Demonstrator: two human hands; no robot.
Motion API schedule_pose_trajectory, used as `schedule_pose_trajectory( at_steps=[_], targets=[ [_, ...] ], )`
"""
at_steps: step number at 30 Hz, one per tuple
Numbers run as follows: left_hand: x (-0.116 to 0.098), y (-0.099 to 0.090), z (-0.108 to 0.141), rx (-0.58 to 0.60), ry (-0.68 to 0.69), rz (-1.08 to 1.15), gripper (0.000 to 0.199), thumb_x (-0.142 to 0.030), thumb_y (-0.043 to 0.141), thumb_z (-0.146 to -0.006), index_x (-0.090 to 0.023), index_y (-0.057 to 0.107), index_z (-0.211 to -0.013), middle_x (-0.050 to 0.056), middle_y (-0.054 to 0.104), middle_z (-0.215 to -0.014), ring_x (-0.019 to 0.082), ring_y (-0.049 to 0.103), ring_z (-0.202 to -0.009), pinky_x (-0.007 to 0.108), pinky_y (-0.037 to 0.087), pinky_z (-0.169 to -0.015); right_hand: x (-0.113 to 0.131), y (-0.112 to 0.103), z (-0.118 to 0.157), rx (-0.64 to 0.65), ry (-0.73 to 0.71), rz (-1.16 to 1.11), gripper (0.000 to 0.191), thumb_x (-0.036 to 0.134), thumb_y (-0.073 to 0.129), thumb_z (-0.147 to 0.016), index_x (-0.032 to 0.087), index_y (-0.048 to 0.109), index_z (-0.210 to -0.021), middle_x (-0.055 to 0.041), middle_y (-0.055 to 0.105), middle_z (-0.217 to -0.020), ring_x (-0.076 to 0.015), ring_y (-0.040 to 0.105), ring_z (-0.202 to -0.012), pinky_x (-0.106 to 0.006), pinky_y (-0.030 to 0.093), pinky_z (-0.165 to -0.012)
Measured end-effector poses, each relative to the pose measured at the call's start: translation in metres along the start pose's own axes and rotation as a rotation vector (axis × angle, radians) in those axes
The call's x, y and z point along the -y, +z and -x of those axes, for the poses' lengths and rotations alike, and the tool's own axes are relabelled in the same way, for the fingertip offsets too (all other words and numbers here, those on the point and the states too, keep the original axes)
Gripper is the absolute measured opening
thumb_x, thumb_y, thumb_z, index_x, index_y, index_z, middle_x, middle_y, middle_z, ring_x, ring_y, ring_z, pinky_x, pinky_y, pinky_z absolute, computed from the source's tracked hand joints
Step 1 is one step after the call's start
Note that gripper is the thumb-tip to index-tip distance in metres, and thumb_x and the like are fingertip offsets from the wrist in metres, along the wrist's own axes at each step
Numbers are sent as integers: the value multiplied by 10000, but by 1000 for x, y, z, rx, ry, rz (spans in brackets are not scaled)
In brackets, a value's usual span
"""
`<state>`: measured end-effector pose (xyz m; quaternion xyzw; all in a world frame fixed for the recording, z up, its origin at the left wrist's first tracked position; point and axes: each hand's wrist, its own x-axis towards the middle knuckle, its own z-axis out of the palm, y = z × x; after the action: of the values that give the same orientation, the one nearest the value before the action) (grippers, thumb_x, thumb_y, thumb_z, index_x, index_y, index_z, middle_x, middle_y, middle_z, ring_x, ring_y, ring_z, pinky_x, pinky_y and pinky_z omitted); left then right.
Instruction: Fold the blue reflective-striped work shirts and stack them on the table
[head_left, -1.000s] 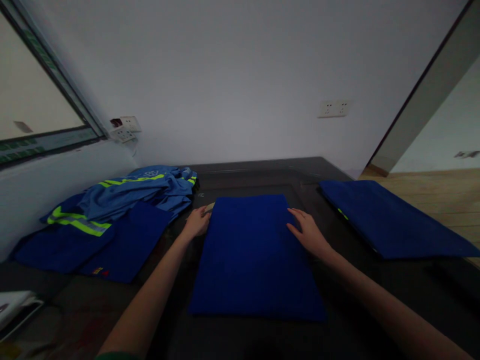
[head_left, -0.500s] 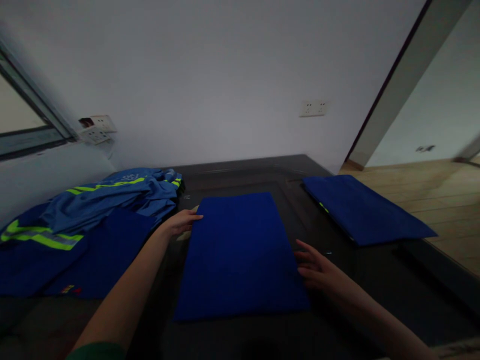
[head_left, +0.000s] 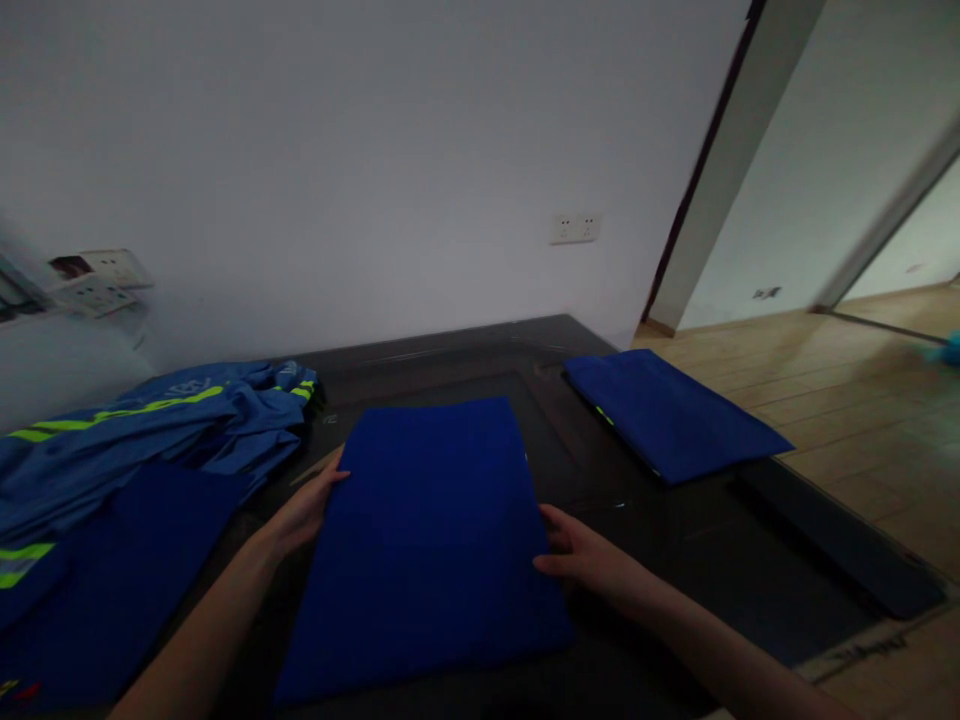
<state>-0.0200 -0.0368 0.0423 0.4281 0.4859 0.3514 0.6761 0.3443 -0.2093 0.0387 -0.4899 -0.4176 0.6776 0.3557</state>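
A flat blue folded garment (head_left: 427, 540) lies in front of me on the dark table, a neat rectangle. My left hand (head_left: 307, 508) pinches its left edge near the far corner, thumb on top and fingers beneath. On the opposite side, my right hand (head_left: 574, 550) grips the right edge, its thumb over the cloth and its fingers partly hidden below. To the right lies a second folded blue garment (head_left: 667, 415), with a bit of yellow-green trim showing along its left side.
Blue workwear with yellow-green reflective stripes (head_left: 187, 425) is heaped at the left. A dark flat strip (head_left: 832, 540) lies along the right part of the dark table (head_left: 420, 365). Behind stands a white wall with a socket (head_left: 574, 229); wooden floor (head_left: 780, 370) lies beyond.
The view has turned rightward, so everything appears shifted left. My right hand, its fingers spread beside the garment before, has closed on its right edge. My left hand stays at the left edge.
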Motion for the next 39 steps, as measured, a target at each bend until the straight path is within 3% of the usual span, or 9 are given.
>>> schedule_pose_trajectory(
  at_steps=[5, 9, 18, 22, 26, 28, 31, 35, 39],
  targets=[
    [-4, 30, 6, -11, 51, 84, 858, -113, 673, -692, -338, 320, -1442, 38, 623, -1253, 193, 690, -898, 282, 569, -746, 15, -13, -5, -35, -162, 52, 754, 121, 586, -646, 252, 413, -1368, -75, 586, -1297, -241, 581, -1144, -400, 478, -961],
    [-31, 92, -4, 99, 146, 111, 815, -68, 645, -694, -311, 369, -1421, 53, 629, -1237, 188, 682, -913, 285, 566, -793, 49, -55, 1, -108, -240, 133, 700, 85, 528, -636, 241, 460, -1316, -66, 564, -1330, -234, 572, -1162, -401, 477, -972],
    [-88, 279, -81, 388, 366, 283, 818, 40, 515, -701, -324, 361, -1417, 13, 660, -1063, 130, 632, -796, 282, 525, -814, 147, -221, 59, -458, -152, 295, 708, 54, 522, -701, 267, 417, -1368, -47, 677, -1140, -176, 683, -839, -310, 581, -763],
    [-93, 363, -115, 486, 378, 357, 878, 64, 470, -688, -332, 289, -1451, 22, 631, -1154, 150, 626, -904, 315, 503, -882, 161, -296, 84, -594, -148, 339, 653, 28, 509, -719, 237, 491, -1337, -56, 721, -1009, -168, 683, -694, -292, 571, -645],
    [-75, 429, -145, 488, 374, 422, 924, 69, 438, -670, -326, 229, -1479, 26, 583, -1276, 171, 607, -1023, 331, 486, -922, 152, -356, 101, -772, -189, 309, 577, 11, 484, -753, 187, 562, -1297, -102, 735, -933, -180, 671, -632, -319, 539, -609],
    [-55, 449, -160, 474, 348, 441, 940, 59, 440, -664, -337, 209, -1484, 16, 563, -1317, 175, 595, -1067, 328, 486, -929, 140, -378, 104, -816, -211, 325, 548, 14, 505, -749, 176, 592, -1266, -107, 737, -904, -187, 670, -641, -322, 534, -617],
    [-16, 460, -183, 437, 254, 459, 969, 55, 440, -642, -341, 186, -1489, 18, 555, -1335, 173, 594, -1083, 322, 495, -921, 113, -398, 99, -877, -169, 396, 528, 40, 539, -733, 144, 604, -1247, -87, 732, -816, -179, 652, -603, -310, 527, -606],
    [29, 452, -206, 331, 90, 428, 1009, 71, 415, -635, -356, 110, -1497, 41, 510, -1379, 154, 600, -1069, 298, 510, -879, 73, -407, 85, -897, -106, 525, 496, 101, 566, -715, 135, 630, -1205, -58, 714, -743, -175, 634, -589, -297, 522, -592],
    [43, 446, -215, 296, 70, 372, 1090, 88, 424, -644, -399, -70, -1486, 51, 365, -1497, 155, 583, -1105, 293, 516, -849, 48, -412, 76, -904, -101, 593, 443, 184, 595, -719, 140, 659, -1156, -50, 691, -691, -185, 624, -598, -296, 512, -584]
  ],
)
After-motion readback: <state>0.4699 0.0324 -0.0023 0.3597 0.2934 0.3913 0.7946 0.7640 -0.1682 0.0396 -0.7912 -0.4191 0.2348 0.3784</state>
